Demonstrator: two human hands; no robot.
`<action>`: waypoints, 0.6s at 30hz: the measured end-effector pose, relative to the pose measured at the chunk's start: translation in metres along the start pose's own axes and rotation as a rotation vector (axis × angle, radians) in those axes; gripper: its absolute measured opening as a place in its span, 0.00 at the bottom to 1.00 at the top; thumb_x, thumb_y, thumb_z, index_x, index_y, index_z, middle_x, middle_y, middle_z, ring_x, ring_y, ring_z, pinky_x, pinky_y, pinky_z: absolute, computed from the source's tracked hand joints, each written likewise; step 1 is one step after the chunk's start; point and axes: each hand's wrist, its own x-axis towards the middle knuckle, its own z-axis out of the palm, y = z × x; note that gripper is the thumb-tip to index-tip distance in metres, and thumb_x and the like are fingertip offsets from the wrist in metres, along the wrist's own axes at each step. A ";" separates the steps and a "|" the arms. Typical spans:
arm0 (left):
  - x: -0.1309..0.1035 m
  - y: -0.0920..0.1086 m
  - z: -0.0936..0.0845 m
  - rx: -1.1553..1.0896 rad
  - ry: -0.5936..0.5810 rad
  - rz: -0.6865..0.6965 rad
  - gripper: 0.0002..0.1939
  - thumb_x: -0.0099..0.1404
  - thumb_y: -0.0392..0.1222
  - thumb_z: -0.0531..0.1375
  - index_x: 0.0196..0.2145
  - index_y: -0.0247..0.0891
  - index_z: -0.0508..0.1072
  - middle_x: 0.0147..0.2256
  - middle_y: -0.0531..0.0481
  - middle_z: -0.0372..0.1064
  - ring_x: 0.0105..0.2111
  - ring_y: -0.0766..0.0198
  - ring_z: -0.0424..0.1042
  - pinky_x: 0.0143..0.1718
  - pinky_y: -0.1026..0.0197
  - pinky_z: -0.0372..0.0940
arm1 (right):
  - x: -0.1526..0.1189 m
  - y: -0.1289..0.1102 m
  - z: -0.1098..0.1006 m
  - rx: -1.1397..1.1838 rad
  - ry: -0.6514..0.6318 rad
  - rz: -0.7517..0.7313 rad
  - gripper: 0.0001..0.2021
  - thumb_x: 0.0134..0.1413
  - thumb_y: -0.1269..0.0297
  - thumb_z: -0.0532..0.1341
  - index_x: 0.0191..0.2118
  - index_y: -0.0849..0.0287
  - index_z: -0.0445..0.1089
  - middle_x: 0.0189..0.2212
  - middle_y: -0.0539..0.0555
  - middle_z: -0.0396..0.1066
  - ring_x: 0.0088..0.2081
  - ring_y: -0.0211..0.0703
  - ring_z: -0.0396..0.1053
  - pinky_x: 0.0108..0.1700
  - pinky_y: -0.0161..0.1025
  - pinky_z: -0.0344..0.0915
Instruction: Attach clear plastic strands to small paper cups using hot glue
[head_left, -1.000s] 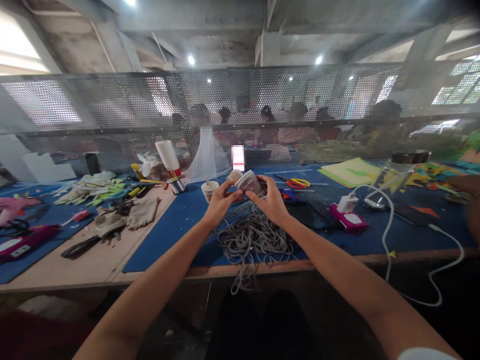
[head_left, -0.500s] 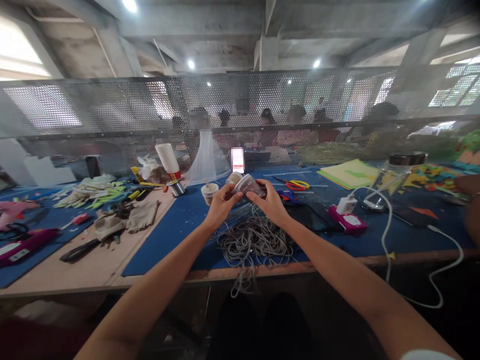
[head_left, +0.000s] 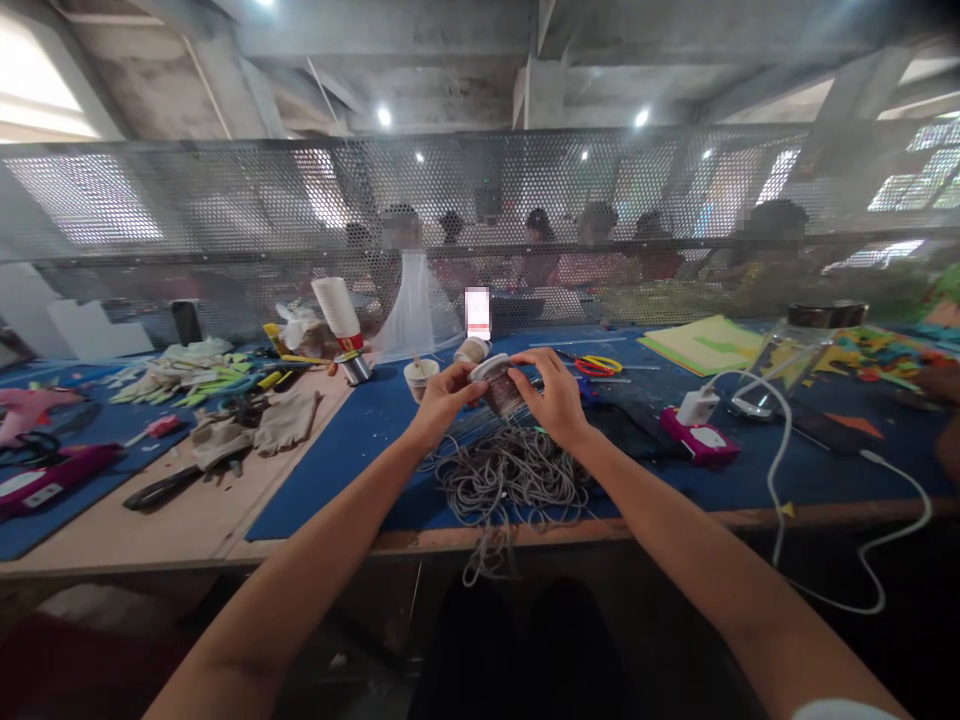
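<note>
1. Grey cord (head_left: 510, 475) lies in a tangled heap on the table (head_left: 300, 510), with loops hanging over the front edge; anything snagging those loops could, I judge, drag the heap down.
2. The pale-rimmed cup (head_left: 502, 388) is between the left hand (head_left: 444, 402) and the right hand (head_left: 559, 398), over the heap's far side, its top leaning left. Too firm a squeeze might dent its wall; too loose a hold might drop it into the cord.
3. The paper cup (head_left: 420, 378) with a stick in it stands just beside the left hand, so an outward swing could tip it.
4. The left hand pinches narrowly, thumb and fingers at the cup's left edge.
5. The right hand arches around the other side, fingers bent and supporting it; both forearms reach forward and converge.
</note>
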 end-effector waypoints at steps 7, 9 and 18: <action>-0.002 -0.002 0.003 0.088 -0.037 -0.015 0.15 0.57 0.47 0.68 0.40 0.36 0.76 0.30 0.52 0.70 0.26 0.68 0.65 0.29 0.63 0.60 | -0.002 -0.003 -0.006 -0.236 -0.153 -0.150 0.12 0.69 0.60 0.53 0.48 0.50 0.73 0.44 0.56 0.74 0.50 0.53 0.69 0.58 0.53 0.61; -0.002 -0.003 0.003 0.118 -0.045 -0.024 0.16 0.57 0.48 0.68 0.40 0.36 0.76 0.30 0.52 0.71 0.26 0.68 0.64 0.28 0.64 0.59 | -0.001 -0.003 -0.006 -0.262 -0.188 -0.170 0.12 0.69 0.61 0.53 0.48 0.50 0.74 0.44 0.55 0.75 0.50 0.52 0.69 0.60 0.54 0.59; -0.004 0.000 0.005 0.201 -0.055 -0.021 0.16 0.60 0.48 0.66 0.42 0.35 0.77 0.33 0.49 0.75 0.30 0.65 0.69 0.33 0.62 0.62 | -0.001 -0.009 -0.006 -0.328 -0.254 -0.189 0.13 0.69 0.64 0.51 0.42 0.50 0.75 0.36 0.52 0.74 0.42 0.48 0.70 0.67 0.60 0.50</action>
